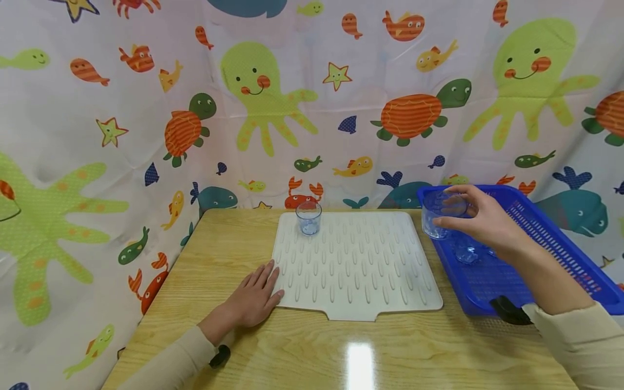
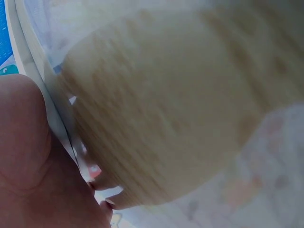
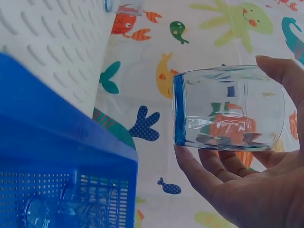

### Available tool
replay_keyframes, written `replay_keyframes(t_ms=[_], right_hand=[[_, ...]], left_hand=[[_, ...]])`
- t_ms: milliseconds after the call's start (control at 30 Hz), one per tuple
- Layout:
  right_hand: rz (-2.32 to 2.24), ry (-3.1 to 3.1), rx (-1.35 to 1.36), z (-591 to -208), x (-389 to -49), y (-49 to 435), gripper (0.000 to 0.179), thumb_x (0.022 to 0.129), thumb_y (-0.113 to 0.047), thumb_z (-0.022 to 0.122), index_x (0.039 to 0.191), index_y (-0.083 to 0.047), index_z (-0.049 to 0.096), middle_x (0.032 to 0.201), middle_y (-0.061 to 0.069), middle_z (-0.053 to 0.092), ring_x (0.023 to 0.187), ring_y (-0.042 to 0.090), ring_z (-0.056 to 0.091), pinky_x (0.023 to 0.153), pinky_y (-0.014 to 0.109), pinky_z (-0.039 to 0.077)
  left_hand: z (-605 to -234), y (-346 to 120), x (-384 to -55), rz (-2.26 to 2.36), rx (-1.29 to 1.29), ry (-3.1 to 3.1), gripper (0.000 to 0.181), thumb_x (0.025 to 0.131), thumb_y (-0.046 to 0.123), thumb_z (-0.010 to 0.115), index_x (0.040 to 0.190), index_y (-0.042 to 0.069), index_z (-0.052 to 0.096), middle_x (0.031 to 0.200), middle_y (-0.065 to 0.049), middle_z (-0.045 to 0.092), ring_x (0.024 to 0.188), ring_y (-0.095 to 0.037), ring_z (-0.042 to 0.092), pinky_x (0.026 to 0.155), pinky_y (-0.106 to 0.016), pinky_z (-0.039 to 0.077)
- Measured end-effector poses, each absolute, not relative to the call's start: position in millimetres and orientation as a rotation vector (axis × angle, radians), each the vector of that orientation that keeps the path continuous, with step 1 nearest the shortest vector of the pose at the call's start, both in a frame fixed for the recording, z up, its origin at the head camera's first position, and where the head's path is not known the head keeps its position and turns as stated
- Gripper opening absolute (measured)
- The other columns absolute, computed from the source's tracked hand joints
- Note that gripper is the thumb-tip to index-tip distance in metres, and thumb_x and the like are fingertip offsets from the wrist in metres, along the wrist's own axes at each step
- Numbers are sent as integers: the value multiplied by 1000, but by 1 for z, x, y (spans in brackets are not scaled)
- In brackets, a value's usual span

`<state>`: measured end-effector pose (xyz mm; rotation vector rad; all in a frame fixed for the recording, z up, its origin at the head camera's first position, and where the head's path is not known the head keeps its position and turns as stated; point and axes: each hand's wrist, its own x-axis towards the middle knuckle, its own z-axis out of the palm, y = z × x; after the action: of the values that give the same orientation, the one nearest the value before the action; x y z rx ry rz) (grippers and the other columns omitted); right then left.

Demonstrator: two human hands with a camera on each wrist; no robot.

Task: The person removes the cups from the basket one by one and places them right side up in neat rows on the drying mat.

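Observation:
My right hand (image 1: 482, 221) grips a clear drinking glass (image 1: 435, 219) over the far left corner of the blue basket (image 1: 448, 273). In the right wrist view, the thumb lies along one side of that glass (image 3: 232, 109) and the fingers support the other. My left hand (image 1: 254, 297) rests flat on the table, its fingertips at the left edge of the white ridged mat (image 1: 361, 265). The left wrist view shows only part of this hand (image 2: 28, 152), close up. Another clear glass (image 1: 309, 219) stands upright near the mat's far left corner.
More clear glasses (image 3: 61, 211) lie inside the perforated basket, right of the mat. A wooden table (image 1: 224, 233) lies beneath everything. Behind and to the sides hangs a curtain (image 1: 302, 32) printed with sea animals.

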<state>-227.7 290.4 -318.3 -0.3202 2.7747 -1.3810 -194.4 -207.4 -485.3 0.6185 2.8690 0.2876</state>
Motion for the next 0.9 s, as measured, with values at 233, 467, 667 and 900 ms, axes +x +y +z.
replay_keyframes(t_ms=[233,467,667,900], right_hand=[[-1394,2760,-328,-319,-233,279,82,95,-37,75,157,-8,30,146,21,47,128,37,51,90,43,46],[-1435,2722,-360,-318,-240,268,85,94,-36,77,158,-7,29,147,21,46,130,38,50,94,47,45],[-1453,2701,-351,-320,-247,258,85,93,-36,78,157,-7,30,146,22,47,127,37,53,97,52,45],[-1477,2659,-333,-327,-255,244,87,92,-36,79,157,-7,30,147,23,44,126,38,53,99,54,44]], left_hand=[[-503,-212,-200,239,607,2893,71,111,53,28,165,10,14,173,-9,3,158,-33,7,123,-56,16],[-502,-213,-201,232,610,2897,72,110,55,26,165,10,14,173,-10,3,157,-34,8,123,-57,16],[-490,-209,-197,272,615,2875,70,111,49,30,164,4,17,172,-15,6,157,-39,10,122,-60,15],[-498,-212,-200,227,610,2888,70,111,50,29,165,9,14,172,-11,3,157,-35,7,123,-57,16]])
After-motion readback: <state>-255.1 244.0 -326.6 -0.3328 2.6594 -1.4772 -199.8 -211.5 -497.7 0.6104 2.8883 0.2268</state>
